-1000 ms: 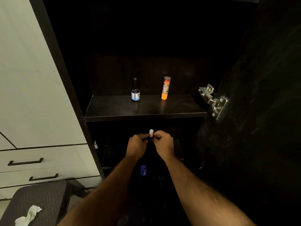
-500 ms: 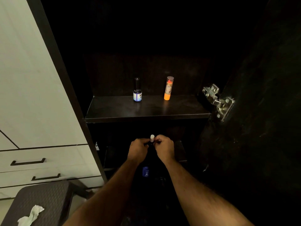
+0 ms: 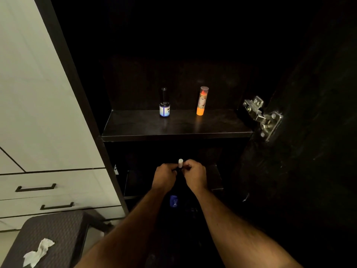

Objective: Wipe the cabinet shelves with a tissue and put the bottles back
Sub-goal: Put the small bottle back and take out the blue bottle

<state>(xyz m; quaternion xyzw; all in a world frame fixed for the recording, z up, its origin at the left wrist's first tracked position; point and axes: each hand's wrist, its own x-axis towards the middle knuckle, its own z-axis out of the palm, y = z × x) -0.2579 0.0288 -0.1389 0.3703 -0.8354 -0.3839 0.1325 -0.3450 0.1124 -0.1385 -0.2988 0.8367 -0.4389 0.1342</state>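
Low at six o'clock of the shelf (image 3: pixel 173 130), both hands meet on a white-capped bottle (image 3: pixel 180 163), left hand (image 3: pixel 164 177) and right hand (image 3: pixel 195 176) with fingers curled and pinching it. Up at twelve stand a dark bottle (image 3: pixel 164 105) and an orange tube (image 3: pixel 201 101); a tissue (image 3: pixel 38 252) lies on a stool (image 3: pixel 63 229) at eight.

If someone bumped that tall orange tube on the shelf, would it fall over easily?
Probably yes. The orange tube stands upright, tall and slim on a narrow base, so a nudge near its top would likely tip it. It looks round, so it may then roll along the smooth dark shelf. It seems like light plastic.
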